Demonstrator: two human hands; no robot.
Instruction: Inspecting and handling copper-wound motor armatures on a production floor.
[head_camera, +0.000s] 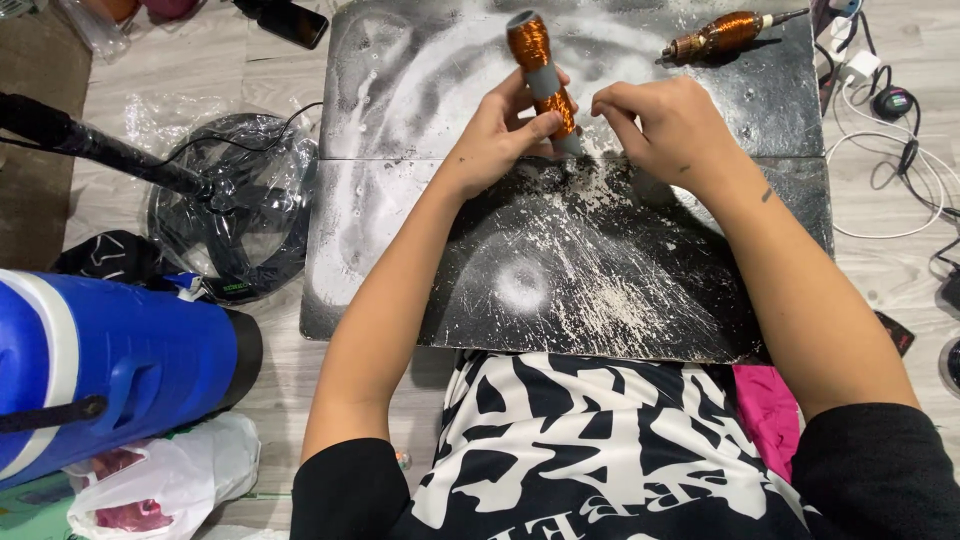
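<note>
My left hand (500, 130) grips a grey cylinder wound with copper wire (540, 68), held upright and tilted a little to the left above a dark, white-dusted board (560, 270). My right hand (668, 125) is just to the right of the cylinder's lower end, its fingertips pinched together near the winding; whether a thin wire runs between them cannot be seen. A second copper-wound piece with a metal shaft (722, 34) lies on the board's far right.
A blue and white container (110, 360) lies at the left. A black stand base wrapped in plastic (240, 200) sits left of the board. Cables and a plug (885, 100) lie at the right. A phone (292, 22) rests at the top.
</note>
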